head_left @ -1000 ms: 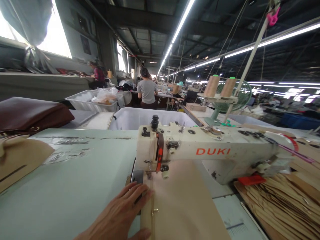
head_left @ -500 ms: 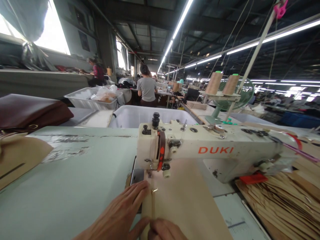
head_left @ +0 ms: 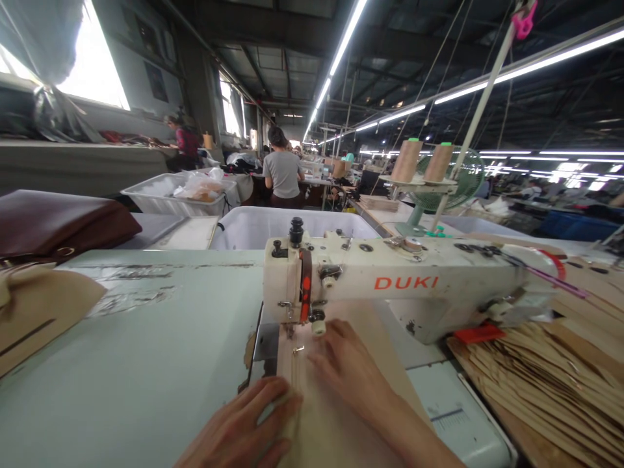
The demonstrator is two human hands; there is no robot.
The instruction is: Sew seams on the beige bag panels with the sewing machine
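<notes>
A beige panel with a zipper along its left side lies under the head of a white sewing machine. The zipper's metal slider sits just in front of the presser foot. On the panel's left edge, below the slider, rests my left hand, fingers apart and slightly blurred. My right hand lies on the panel right of the zipper, fingers stretched toward the needle area and partly under the machine head; it appears to press the panel flat.
Stacked beige pieces lie at the right beside a red item. Left are a brown leather bag and a beige piece. Behind stand a white bin, thread cones and a fan. A person sits farther back.
My right hand has moved from the zipper's near end up beside the machine head. My left hand has drawn back toward me. The slider is closer to the presser foot.
</notes>
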